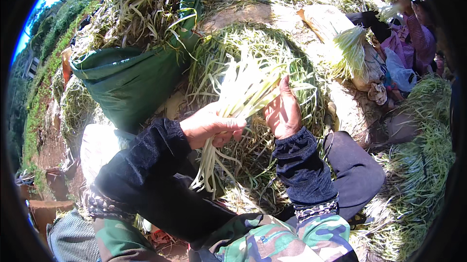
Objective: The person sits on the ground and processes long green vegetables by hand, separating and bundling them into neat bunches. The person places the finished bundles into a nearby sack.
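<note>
My left hand (215, 123) is closed around a bunch of long pale green-white vegetable stalks (244, 90), whose ends hang below the fist. The upper part of the bunch fans out in bright sun, so its details are washed out. On the right side of the bunch, my right hand (284, 112) has its palm turned to the stalks, fingers apart and thumb up. Some stalks lie against it, but it does not close around them. Beneath both hands spreads a heap of loose green leaves and stalks (251, 39).
A green sack (135, 83) stuffed with withered leaves (142, 10) stands at the left. A tied-looking bunch of pale stalks (350, 50) rests on a light sack (324, 21). A person in a checked top (412, 43) sits at upper right. Green stalks (419, 167) pile up at right.
</note>
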Motion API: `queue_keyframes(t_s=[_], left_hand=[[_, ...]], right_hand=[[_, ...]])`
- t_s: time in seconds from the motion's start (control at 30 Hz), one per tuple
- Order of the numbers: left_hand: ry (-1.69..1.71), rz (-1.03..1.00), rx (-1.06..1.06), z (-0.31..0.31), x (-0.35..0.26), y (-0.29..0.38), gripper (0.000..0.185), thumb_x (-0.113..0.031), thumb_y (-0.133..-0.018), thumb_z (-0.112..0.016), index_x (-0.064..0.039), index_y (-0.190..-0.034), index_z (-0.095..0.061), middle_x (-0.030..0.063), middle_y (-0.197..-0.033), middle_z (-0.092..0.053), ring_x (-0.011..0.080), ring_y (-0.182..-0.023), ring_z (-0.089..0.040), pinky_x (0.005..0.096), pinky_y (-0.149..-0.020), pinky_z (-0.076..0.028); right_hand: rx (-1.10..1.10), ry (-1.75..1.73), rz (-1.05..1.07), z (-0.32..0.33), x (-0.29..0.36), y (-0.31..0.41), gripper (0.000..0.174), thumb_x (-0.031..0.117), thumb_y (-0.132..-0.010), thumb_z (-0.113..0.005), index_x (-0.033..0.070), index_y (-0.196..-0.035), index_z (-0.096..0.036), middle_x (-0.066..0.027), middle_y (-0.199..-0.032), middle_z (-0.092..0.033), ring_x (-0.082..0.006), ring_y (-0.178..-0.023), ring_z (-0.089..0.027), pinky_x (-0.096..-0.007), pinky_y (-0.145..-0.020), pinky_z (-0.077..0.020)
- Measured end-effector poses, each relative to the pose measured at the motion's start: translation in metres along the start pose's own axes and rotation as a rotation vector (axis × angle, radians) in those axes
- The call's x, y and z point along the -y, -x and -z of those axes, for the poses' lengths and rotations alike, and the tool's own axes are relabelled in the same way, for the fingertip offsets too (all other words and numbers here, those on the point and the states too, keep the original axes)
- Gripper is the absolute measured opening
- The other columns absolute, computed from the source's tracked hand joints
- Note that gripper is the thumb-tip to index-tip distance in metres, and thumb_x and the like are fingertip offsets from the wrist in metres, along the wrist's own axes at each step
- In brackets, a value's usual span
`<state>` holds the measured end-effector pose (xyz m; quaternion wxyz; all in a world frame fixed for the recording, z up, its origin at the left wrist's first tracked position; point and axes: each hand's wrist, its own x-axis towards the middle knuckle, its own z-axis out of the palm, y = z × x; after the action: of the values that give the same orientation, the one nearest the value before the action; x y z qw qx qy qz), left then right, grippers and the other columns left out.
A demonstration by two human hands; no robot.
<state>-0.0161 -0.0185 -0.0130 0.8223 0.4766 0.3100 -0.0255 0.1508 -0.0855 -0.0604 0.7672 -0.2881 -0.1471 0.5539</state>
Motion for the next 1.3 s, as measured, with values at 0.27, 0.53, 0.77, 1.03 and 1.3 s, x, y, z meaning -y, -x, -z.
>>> queue_keyframes(t_s=[0.27,0.53,0.77,1.03,1.3], left_hand=[[-0.407,-0.02,-0.179,0.035,0.013,-0.001,0.028,-0.01,-0.077,-0.061,-0.005,-0.1,-0.046,0.0018,-0.062,-0.055,0.0043,-0.044,-0.047,0.0163,-0.038,-0.036],[-1.012,-0.23,-0.583,0.104,0.019,-0.009,0.023,-0.012,-0.072,-0.062,0.002,-0.089,-0.056,0.0078,-0.064,-0.058,0.0129,-0.057,-0.057,0.0283,-0.055,-0.045],[-1.147,-0.119,-0.506,0.085,0.013,-0.002,0.017,-0.015,-0.075,-0.059,0.0,-0.083,-0.059,0.0103,-0.06,-0.057,0.0169,-0.053,-0.054,0.03,-0.054,-0.043],[-0.668,-0.217,-0.904,0.09,0.019,0.116,0.013,-0.018,-0.082,-0.056,-0.005,-0.08,-0.056,-0.0037,-0.052,-0.045,0.0027,-0.042,-0.037,0.0171,-0.039,-0.028],[0.171,-1.022,-0.932,0.132,-0.062,0.125,0.016,-0.018,-0.086,-0.052,-0.005,-0.096,-0.051,-0.0049,-0.06,-0.041,0.0049,-0.046,-0.032,0.0193,-0.042,-0.028]], right_hand=[[-0.313,-0.121,0.173,0.115,0.043,-0.071,0.026,0.024,-0.091,-0.038,0.003,-0.1,-0.05,-0.0072,-0.094,-0.057,-0.0183,-0.086,-0.055,-0.0336,-0.076,-0.0458],[-0.31,-0.225,0.065,0.15,0.028,-0.104,0.025,0.025,-0.09,-0.039,0.001,-0.091,-0.046,-0.0173,-0.098,-0.055,-0.0293,-0.091,-0.054,-0.0429,-0.081,-0.0444],[-0.441,-0.054,0.005,0.176,0.03,-0.113,0.028,0.027,-0.09,-0.039,0.001,-0.096,-0.045,-0.0171,-0.096,-0.056,-0.0295,-0.086,-0.058,-0.0297,-0.062,-0.0469],[-0.72,-0.189,0.216,0.271,0.088,-0.082,0.044,0.045,-0.086,-0.039,0.004,-0.099,-0.049,-0.0145,-0.087,-0.058,-0.0238,-0.067,-0.058,-0.0284,-0.052,-0.0454],[-0.646,-0.18,0.456,0.268,0.117,-0.064,0.047,0.047,-0.087,-0.036,0.005,-0.106,-0.044,-0.0125,-0.098,-0.056,-0.0253,-0.087,-0.055,-0.0374,-0.066,-0.0481]])
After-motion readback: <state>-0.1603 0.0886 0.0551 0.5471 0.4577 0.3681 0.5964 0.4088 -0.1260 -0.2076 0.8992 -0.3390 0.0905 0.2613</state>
